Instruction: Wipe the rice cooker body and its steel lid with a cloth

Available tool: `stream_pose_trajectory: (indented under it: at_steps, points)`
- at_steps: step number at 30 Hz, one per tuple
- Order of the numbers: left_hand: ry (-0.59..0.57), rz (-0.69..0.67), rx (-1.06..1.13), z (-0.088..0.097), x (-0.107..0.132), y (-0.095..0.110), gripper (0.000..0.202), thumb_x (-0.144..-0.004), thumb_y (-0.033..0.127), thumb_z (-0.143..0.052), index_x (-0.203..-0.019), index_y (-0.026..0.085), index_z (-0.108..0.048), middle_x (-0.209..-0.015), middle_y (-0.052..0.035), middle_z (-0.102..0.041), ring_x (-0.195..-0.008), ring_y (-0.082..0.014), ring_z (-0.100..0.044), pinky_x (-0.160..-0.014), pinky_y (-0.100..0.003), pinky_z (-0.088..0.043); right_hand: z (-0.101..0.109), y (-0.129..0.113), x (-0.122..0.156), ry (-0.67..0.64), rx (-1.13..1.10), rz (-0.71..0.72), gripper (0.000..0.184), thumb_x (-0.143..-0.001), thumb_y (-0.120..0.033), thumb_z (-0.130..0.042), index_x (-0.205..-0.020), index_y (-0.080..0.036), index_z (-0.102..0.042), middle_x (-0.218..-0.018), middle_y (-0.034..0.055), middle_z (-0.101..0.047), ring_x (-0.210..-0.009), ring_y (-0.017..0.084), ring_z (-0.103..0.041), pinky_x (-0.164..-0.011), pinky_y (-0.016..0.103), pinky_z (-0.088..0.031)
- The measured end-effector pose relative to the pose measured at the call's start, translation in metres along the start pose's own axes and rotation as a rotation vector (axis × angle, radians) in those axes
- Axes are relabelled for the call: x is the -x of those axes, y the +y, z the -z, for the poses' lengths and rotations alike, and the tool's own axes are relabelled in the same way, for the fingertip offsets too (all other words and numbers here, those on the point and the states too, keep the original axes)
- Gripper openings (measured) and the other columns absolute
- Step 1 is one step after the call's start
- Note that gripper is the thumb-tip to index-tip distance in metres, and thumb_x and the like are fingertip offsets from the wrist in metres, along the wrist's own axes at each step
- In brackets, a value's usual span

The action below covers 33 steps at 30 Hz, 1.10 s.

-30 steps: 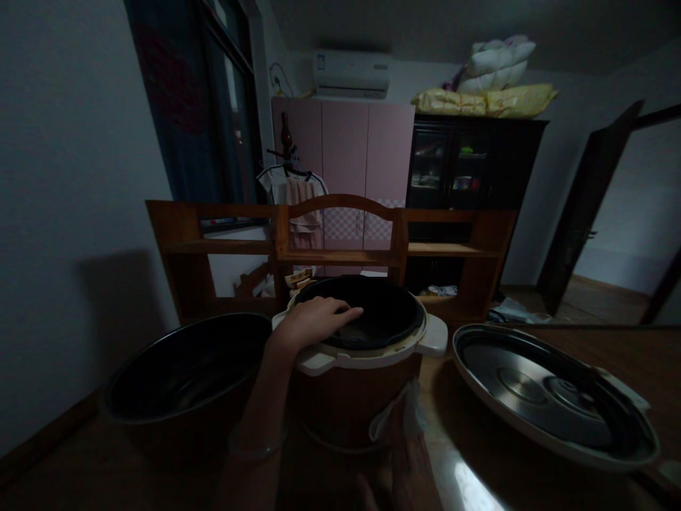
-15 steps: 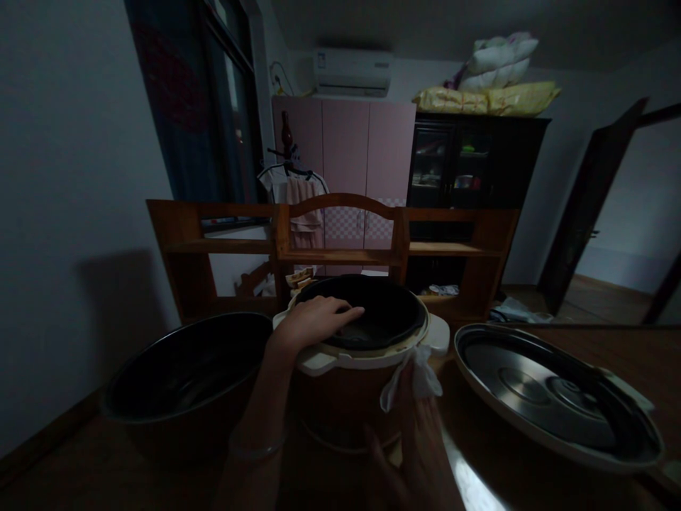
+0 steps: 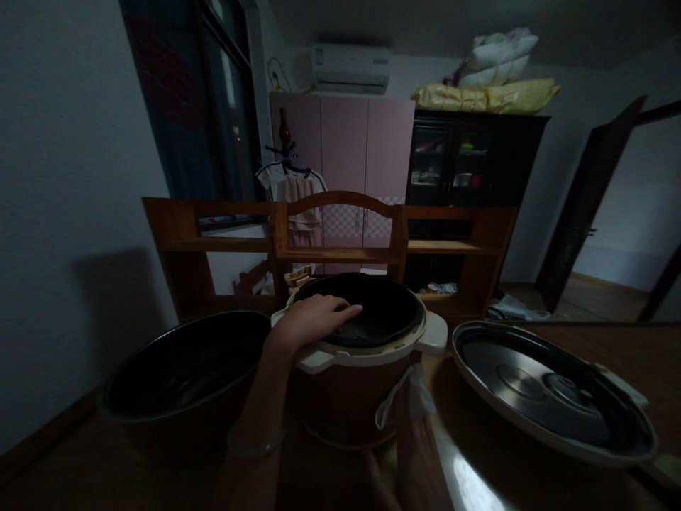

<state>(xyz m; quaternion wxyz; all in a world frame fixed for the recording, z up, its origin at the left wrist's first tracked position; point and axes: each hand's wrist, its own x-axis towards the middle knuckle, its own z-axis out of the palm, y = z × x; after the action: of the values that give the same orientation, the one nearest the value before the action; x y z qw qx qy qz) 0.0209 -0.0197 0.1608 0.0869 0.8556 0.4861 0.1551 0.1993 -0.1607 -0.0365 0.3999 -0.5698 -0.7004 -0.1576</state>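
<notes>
An electric pressure cooker (image 3: 340, 397) with a brown body and cream rim stands before me, its top uncovered and dark inside. My left hand (image 3: 313, 319) grips its near-left rim, the fingers hooked over into the opening and the thumb pointing right. Against the right side of the body, below the cream side handle, my right hand (image 3: 418, 433) presses a thin white wipe (image 3: 396, 401). The fingers under the wipe are partly hidden. A dark inner pot (image 3: 159, 404) stands left of the cooker. On the right lies the cooker lid (image 3: 553, 397), its metal underside facing up.
All of these stand on a wooden desk (image 3: 447, 376), with a bright reflection near its front. A wooden shelf rack (image 3: 340, 253) rises behind the cooker. A wall (image 3: 69, 284) is close on the left. Farther back are a pink wardrobe (image 3: 345, 142) and a dark cabinet (image 3: 494, 163).
My right hand has slid down the cooker's side with the wipe, from just under the rim to lower on the body. My left hand stays on the rim.
</notes>
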Motion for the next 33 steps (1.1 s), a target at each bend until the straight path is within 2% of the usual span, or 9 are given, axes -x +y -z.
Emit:
stream_pose_trajectory:
  at_steps: [7, 10, 15, 22, 28, 33]
  points:
    - [0.005, 0.007, -0.025, 0.002, 0.002, 0.003, 0.061, -0.093, 0.068, -0.033, -0.115, 0.028, -0.073, -0.114, -0.0043, -0.073, -0.108, -0.0248, -0.064, -0.084, -0.028, -0.044, -0.006, 0.003, 0.017, -0.022, 0.039, -0.017, 0.109, -0.085, -0.029, -0.066, -0.157, -0.021, 0.015, -0.166, 0.0115, -0.004, -0.144, 0.046, -0.03, -0.101, 0.06, -0.051]
    - [0.0, 0.009, -0.024, 0.001, 0.002, 0.002, 0.062, -0.092, 0.069, -0.033, -0.116, 0.028, -0.073, -0.114, -0.0046, -0.073, -0.109, -0.0255, -0.064, -0.086, -0.029, -0.044, -0.008, 0.006, 0.024, -0.036, 0.05, -0.005, 0.111, -0.084, -0.027, -0.067, -0.156, -0.023, 0.018, -0.166, 0.011, -0.004, -0.145, 0.047, -0.027, -0.1, 0.061, -0.052]
    - [0.008, 0.004, -0.012, -0.001, 0.001, 0.0, 0.062, -0.092, 0.069, -0.033, -0.118, 0.028, -0.072, -0.119, -0.0041, -0.072, -0.111, -0.026, -0.063, -0.088, -0.029, -0.043, -0.014, 0.011, 0.03, -0.059, 0.058, 0.002, 0.11, -0.084, -0.026, -0.065, -0.155, -0.018, 0.019, -0.166, 0.0121, -0.005, -0.146, 0.045, -0.024, -0.1, 0.06, -0.052]
    - [-0.001, 0.012, -0.007, 0.0, 0.002, 0.001, 0.062, -0.092, 0.07, -0.033, -0.117, 0.029, -0.072, -0.117, -0.0034, -0.073, -0.109, -0.0253, -0.064, -0.082, -0.028, -0.045, -0.016, 0.015, 0.035, -0.11, 0.046, -0.016, 0.11, -0.086, -0.029, -0.064, -0.153, -0.022, 0.022, -0.166, 0.0118, -0.002, -0.146, 0.044, -0.026, -0.101, 0.06, -0.051]
    - [-0.002, 0.012, -0.032, 0.001, 0.001, 0.001, 0.063, -0.092, 0.07, -0.032, -0.117, 0.029, -0.073, -0.12, -0.0035, -0.072, -0.111, -0.0258, -0.063, -0.085, -0.029, -0.044, -0.013, 0.013, 0.03, -0.096, 0.034, 0.011, 0.116, -0.082, -0.026, -0.066, -0.153, -0.023, 0.025, -0.166, 0.0096, -0.002, -0.146, 0.044, -0.025, -0.102, 0.06, -0.051]
    - [-0.015, 0.02, -0.027, 0.0, 0.0, 0.0, 0.064, -0.091, 0.071, -0.031, -0.118, 0.03, -0.072, -0.117, -0.0036, -0.073, -0.109, -0.0258, -0.064, -0.088, -0.03, -0.044, -0.017, 0.011, 0.015, -0.082, 0.026, 0.084, 0.109, -0.082, -0.03, -0.063, -0.157, -0.014, 0.014, -0.166, 0.0129, -0.002, -0.149, 0.043, -0.016, -0.11, 0.063, -0.041]
